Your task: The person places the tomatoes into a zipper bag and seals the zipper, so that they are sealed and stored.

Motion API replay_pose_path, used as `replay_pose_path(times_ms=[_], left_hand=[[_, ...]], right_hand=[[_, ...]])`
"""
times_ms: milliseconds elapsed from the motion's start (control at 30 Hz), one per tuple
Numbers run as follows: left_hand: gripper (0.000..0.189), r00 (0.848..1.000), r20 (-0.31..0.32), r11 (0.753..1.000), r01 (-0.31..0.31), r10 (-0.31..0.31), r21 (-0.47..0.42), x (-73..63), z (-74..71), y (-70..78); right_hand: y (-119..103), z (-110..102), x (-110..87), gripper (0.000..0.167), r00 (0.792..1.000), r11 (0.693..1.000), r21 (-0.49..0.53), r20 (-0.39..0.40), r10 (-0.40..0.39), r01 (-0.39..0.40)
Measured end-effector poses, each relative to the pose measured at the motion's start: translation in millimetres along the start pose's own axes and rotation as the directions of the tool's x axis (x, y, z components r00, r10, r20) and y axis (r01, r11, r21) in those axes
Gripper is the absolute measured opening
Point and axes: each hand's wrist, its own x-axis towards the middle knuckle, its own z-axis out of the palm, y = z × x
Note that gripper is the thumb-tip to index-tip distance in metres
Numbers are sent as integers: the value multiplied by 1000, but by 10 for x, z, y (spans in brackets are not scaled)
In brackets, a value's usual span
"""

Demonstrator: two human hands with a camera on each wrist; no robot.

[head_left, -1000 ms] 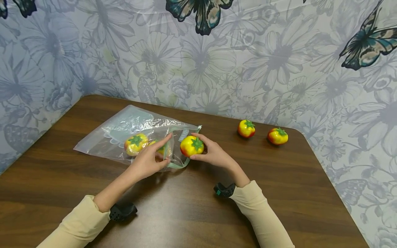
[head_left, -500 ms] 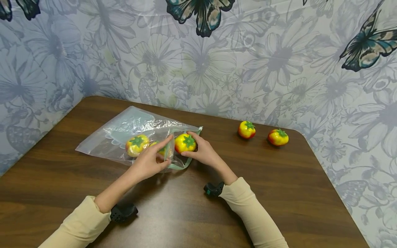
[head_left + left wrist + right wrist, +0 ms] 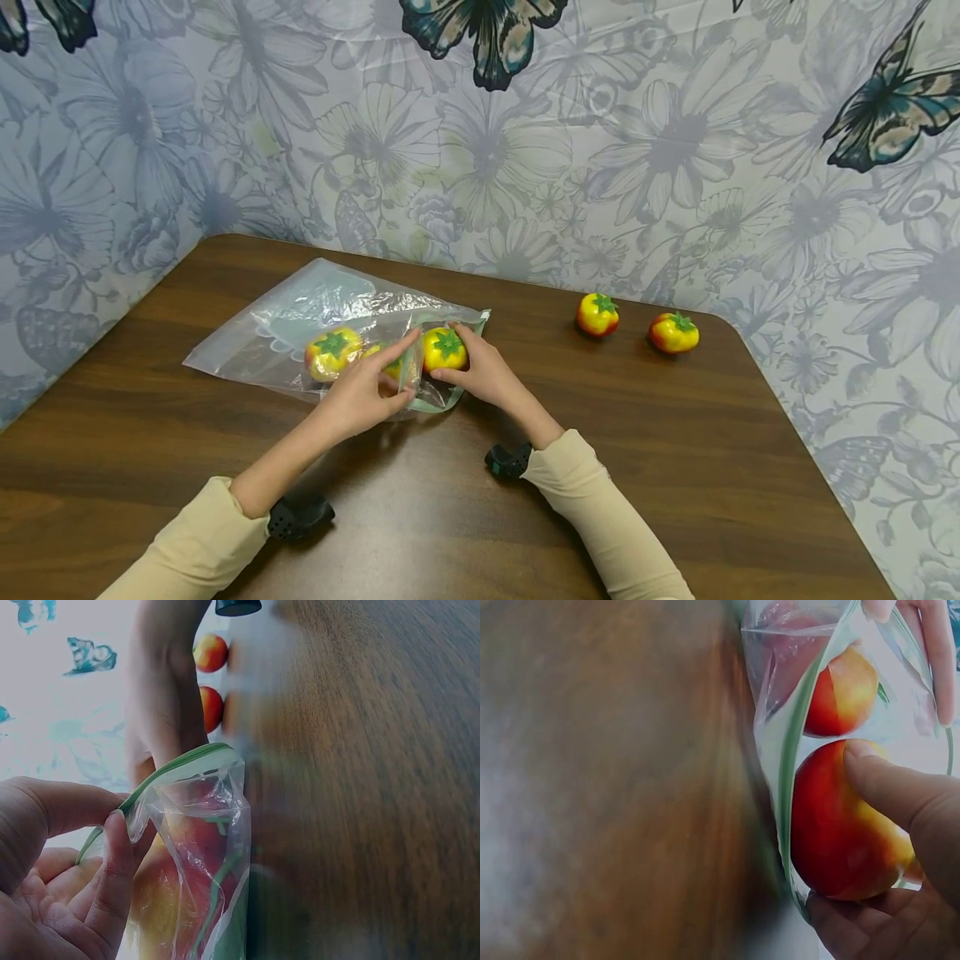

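Note:
A clear zip bag (image 3: 311, 292) with a green-edged mouth lies on the table, its opening facing right. Two red-and-yellow tomatoes with green leafy tops show inside it, one tomato (image 3: 333, 353) deeper in and a second tomato (image 3: 844, 691) nearer the mouth. My left hand (image 3: 363, 387) pinches the bag's green rim (image 3: 161, 774) between thumb and fingers and keeps the mouth parted. With thumb and fingers my right hand (image 3: 483, 367) grips another tomato (image 3: 444, 347) within the opening. In the right wrist view this tomato (image 3: 847, 825) sits close to the one ahead of it.
Two more tomatoes stand at the table's back right, the nearer tomato (image 3: 597, 315) left of the other tomato (image 3: 673, 332). The brown wooden table (image 3: 637, 467) meets a flower-patterned backdrop (image 3: 675, 150) behind. Each wrist wears a black device (image 3: 300, 517).
My right hand has moved left, carrying the gripped tomato from the bag's edge into its mouth. The left hand has stayed at the rim.

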Motion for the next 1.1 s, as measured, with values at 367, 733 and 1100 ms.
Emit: replay_pose_path(times_ms=[367, 733, 1100], left_hand=[[80, 1000, 4, 1000, 1, -1, -4, -1, -1, 0], [79, 1000, 0, 1000, -6, 6, 3, 3, -19, 16], [80, 1000, -20, 999, -19, 20, 48, -20, -13, 47]], right_hand=[[-6, -50, -61, 71, 1000, 999, -49, -10, -11, 11], [88, -117, -212, 49, 989, 993, 106, -148, -31, 47], [44, 3, -133, 44, 971, 988, 139, -235, -29, 63]])
